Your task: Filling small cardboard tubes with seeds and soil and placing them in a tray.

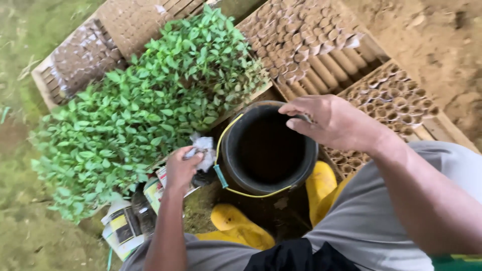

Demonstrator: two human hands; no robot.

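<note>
So the black bucket (266,150) sits wedged pretty tight: wooden trays of soil-filled paper tubes (311,35) crowd its far rim, leafy green seedlings (150,100) press in on its left, yellow rubber boots (241,228) just below it, hardly any bare ground around. It's smooth round plastic with a thin yellow wire handle (226,185). The right hand (334,123) hangs over the bucket's far rim, fingers curled around something small, can't tell what. The left hand (181,168) pinches a crumpled whitish plastic bag (203,150) right beside the bucket's left edge.
</note>
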